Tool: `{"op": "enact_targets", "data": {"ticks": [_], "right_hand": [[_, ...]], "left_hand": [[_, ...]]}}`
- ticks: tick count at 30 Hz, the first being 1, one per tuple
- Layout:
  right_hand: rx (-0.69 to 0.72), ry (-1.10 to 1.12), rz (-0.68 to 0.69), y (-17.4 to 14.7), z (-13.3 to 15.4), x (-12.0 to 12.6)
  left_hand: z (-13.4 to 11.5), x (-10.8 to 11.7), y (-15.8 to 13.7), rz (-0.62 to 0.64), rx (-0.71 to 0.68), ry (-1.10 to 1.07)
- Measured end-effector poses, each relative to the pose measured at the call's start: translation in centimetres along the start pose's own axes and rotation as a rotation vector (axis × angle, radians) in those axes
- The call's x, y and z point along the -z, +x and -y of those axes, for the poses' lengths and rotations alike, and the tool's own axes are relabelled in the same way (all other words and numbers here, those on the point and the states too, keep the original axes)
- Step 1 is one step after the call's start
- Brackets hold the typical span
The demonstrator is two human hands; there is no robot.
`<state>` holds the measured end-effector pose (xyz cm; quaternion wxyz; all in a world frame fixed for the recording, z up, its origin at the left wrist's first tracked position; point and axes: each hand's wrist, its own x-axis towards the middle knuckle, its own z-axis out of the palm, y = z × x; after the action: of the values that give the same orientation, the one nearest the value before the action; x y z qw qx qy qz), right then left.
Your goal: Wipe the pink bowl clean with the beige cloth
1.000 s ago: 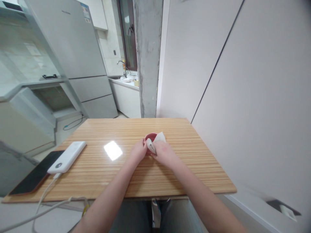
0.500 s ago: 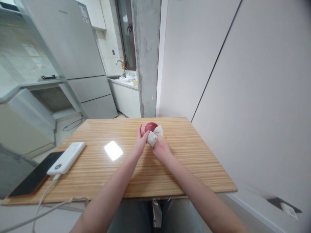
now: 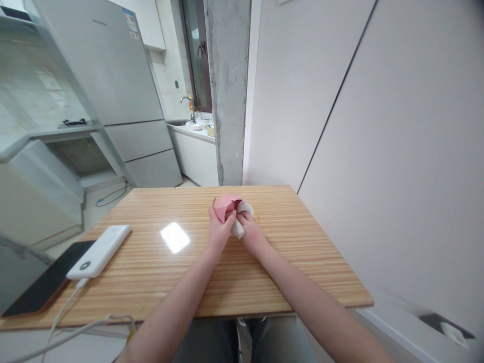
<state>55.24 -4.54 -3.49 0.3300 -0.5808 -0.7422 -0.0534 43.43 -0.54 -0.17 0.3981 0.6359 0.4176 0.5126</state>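
A small pink bowl (image 3: 224,205) is tilted on its side above the middle of the table, with its opening turned toward me and to the right. Around its left side wraps my left hand (image 3: 220,228), thumb at the rim. My right hand (image 3: 251,231) is closed on a white tissue (image 3: 238,230) and presses it at the bowl's opening. Part of the tissue sticks out beyond the right fingers. The fingertips inside the bowl are partly hidden.
The wood-grain table (image 3: 302,262) lies under my arms. On its left a white power bank (image 3: 102,252) with a cable (image 3: 62,307) rests partly over a dark tablet-like slab (image 3: 49,280). Beyond stand a fridge (image 3: 102,75), a concrete pillar (image 3: 229,91) and a sink counter (image 3: 194,151).
The bowl has tipped, so more of its pink outside shows and its opening faces me. My right fingers and the tissue have moved in at the opening.
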Motion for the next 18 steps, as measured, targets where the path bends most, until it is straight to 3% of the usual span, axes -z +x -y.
{"op": "enact_targets", "data": {"ticks": [2, 5, 9, 11, 16, 18], "right_hand": [[0.005, 0.042, -0.024, -0.2, 0.2, -0.2], [0.140, -0.021, 0.043, -0.2, -0.2, 0.0], [0.319, -0.151, 0.069, 0.1, -1.3, 0.6], [0.306, -0.196, 0.051, 0.1, -1.7, 0.5], [0.103, -0.110, 0.004, -0.1, -1.6, -0.3], [0.094, -0.051, 0.008, -0.2, -1.6, -0.4]], "left_hand": [[0.2, -0.4, -0.4, -0.003, -0.030, 0.041], [0.9, 0.8, 0.7, 0.043, -0.035, 0.102], [1.3, 3.1, 2.7, 0.200, -0.077, 0.075], [1.2, 3.0, 2.6, 0.250, -0.080, 0.045], [1.7, -0.4, 0.4, 0.085, 0.055, -0.120], [2.2, -1.2, 0.1, 0.075, 0.080, -0.136]]}}
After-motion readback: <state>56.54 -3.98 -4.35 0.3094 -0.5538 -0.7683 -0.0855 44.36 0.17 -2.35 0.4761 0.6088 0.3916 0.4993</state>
